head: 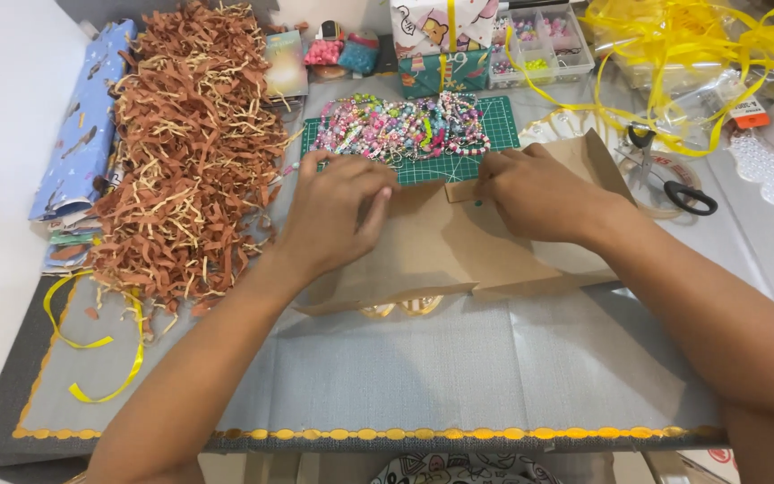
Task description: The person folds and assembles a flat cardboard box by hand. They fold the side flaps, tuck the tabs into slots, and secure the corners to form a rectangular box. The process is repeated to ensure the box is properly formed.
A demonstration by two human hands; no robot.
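Hands press flat, fingers bent, on a folded brown kraft-paper sheet (459, 246) mid-bench, left hand (338, 211) at nine o'clock, right hand (530, 193) at three pinching a flap; a slip could skew the crease into the colourful bead bracelets (405, 125) at twelve.

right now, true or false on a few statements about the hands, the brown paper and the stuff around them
1. Both hands, left hand and right hand, press on the brown paper. True.
2. The scissors are in the right hand. False: they lie on the table, right of it.
3. The shredded brown paper is piled left of the left hand. True.
4. The beaded bracelets lie on a red mat. False: the cutting mat is green.
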